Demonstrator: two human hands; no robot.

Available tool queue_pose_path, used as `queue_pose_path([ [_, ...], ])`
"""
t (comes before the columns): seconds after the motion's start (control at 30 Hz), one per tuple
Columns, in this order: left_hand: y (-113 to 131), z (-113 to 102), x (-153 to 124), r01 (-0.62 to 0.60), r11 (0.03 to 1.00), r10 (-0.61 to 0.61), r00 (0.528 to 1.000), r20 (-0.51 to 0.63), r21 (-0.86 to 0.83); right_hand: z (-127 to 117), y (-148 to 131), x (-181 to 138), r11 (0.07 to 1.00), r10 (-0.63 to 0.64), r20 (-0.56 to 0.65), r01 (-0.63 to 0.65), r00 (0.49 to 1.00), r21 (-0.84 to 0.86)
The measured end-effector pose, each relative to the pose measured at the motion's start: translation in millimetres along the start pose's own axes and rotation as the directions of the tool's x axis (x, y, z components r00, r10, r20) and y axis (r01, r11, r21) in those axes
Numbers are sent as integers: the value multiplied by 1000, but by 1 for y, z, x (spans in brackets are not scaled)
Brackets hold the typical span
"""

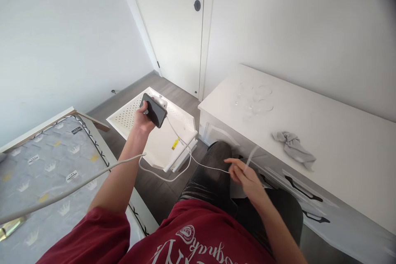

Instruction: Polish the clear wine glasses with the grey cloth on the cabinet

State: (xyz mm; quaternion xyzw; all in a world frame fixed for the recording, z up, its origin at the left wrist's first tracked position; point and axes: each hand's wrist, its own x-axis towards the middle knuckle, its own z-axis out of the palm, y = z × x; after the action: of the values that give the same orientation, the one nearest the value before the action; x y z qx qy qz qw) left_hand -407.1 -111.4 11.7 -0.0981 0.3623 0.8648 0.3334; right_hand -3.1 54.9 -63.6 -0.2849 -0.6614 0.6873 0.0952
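Note:
My left hand [142, 116] is raised over the floor and grips a dark phone [154, 110]. A thin white cable [188, 157] runs from the phone down to my right hand [244, 175], which pinches it above my dark-trousered knee. A thicker white cable [71, 189] sags from near the phone toward the lower left, across the mattress.
A white dresser [324, 140] stands at right with several clear glasses [256, 101] and a grey cloth [293, 148] on top. A white perforated tray [154, 132] lies on the wooden floor. A crown-patterned mattress [40, 169] is at left. A closed door [173, 24] is ahead.

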Motion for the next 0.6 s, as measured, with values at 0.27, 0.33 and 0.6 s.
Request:
queue_pose_path([
  [0.27,9,41,-66,-33,996,31,999,20,78,143,26,88,973,31,324,-103,946,207],
  [0.33,13,45,-72,-48,995,45,998,34,93,151,25,90,979,0,366,-74,931,190],
  [0.6,34,37,-73,-160,986,160,987,1,51,86,24,57,997,-76,230,73,970,24],
])
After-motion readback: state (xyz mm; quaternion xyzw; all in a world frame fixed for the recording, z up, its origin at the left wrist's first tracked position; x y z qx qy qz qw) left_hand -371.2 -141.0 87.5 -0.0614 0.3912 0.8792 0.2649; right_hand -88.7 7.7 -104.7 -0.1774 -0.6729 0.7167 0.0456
